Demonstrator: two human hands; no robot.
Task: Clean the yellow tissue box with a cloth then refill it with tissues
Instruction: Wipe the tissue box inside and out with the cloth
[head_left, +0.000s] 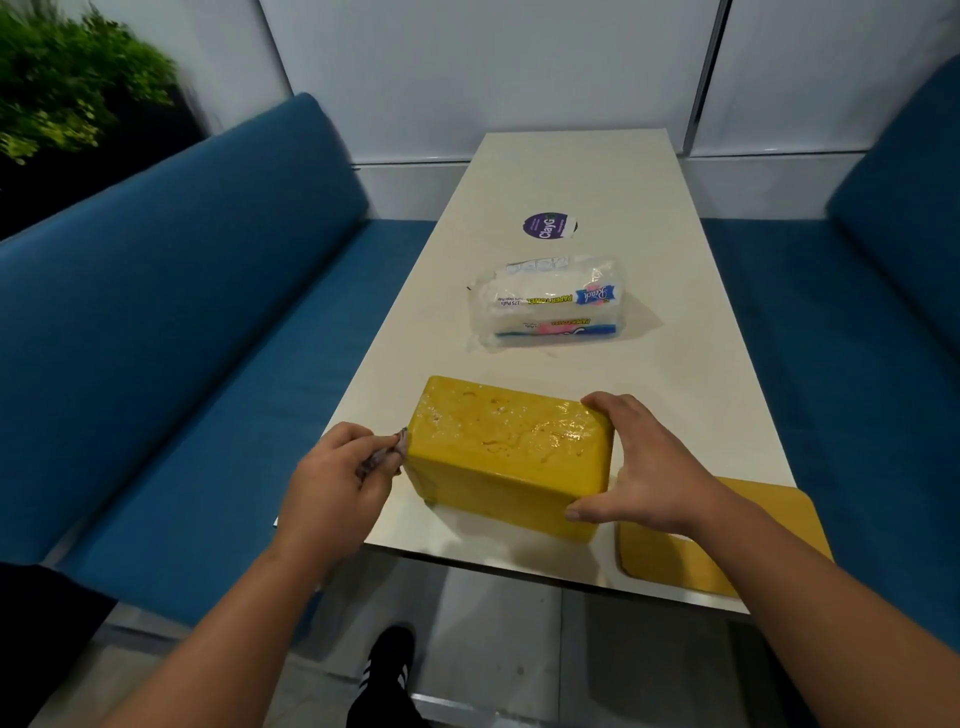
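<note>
A yellow tissue box (506, 452) lies on the white table (691, 374) near its front edge, its smooth face up and marked with wet streaks and stains. My right hand (636, 465) grips the box's right end, fingers over the top and thumb on the near side. My left hand (337, 475) holds a small grey cloth (387, 452) against the box's left end. A clear pack of paper towels (550, 306) lies farther back in the middle of the table. A flat yellow lid (722, 535) rests at the front right corner, partly under my right forearm.
A round purple sticker (549, 226) sits on the table beyond the pack. Blue padded benches (197, 291) run along both sides of the table. A green plant (67, 78) stands at the upper left. My black shoe (387, 670) shows on the floor below the table edge.
</note>
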